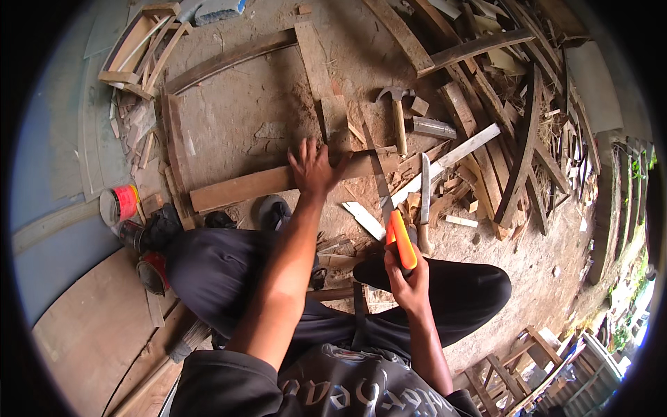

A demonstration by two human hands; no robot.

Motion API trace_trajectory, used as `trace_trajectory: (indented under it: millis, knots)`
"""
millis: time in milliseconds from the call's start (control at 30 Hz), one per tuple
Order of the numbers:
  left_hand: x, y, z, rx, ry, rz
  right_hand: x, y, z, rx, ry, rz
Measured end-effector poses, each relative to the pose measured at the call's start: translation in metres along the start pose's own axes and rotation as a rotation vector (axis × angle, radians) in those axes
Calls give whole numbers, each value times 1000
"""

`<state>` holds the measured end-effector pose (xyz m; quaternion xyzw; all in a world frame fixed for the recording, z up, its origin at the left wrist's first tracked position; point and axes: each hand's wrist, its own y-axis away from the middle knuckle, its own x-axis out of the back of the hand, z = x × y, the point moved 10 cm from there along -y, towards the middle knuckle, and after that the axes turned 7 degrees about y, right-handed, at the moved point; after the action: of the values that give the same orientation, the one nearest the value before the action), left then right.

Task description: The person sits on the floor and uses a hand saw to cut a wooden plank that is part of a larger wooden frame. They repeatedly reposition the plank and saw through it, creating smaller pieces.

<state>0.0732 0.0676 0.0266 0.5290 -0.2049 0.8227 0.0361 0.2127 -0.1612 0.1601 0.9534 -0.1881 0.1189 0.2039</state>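
My left hand lies with its fingers spread on a long wooden board, pressing on its upper face. My right hand is wrapped around the orange handle of a handsaw. The saw's blade runs up and away to the board's right part, where it meets or crosses the wood; the exact contact is hard to make out. Under the board's right part stands a shorter upright-running plank. Just right of the saw lies a long knife or machete with a pale wooden handle.
A claw hammer lies beyond the board, near a metal-ended block. Piled planks fill the far right. Cans, one with a red label, stand at left. A small wooden frame is at the far left.
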Motion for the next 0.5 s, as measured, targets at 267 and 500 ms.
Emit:
trace_trajectory:
  millis: [267,500]
  knots:
    - [-20,-4,-2,167,65,-390,-10,1,5,-144,197,40]
    - [-16,-3,-2,150,87,-344,19,36,-3,-194,243,16]
